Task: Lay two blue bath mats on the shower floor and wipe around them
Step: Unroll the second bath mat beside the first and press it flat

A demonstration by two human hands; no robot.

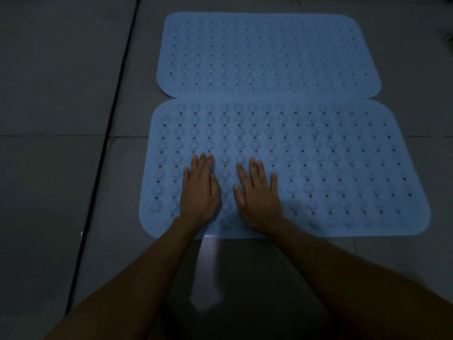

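Observation:
Two blue bath mats with rows of small holes lie flat on the dark tiled floor, one behind the other, their long edges touching. The far mat [267,55] lies untouched. On the near mat [331,168] its round suction cups show. My left hand [199,190] and my right hand [257,195] rest palm-down side by side on the near mat's left half, fingers spread and flat, holding nothing.
Grey floor tiles [54,82] surround the mats. A dark groove [105,143] runs from the top down the left side, just left of the mats. A pale glare patch [208,266] lies on the floor between my forearms.

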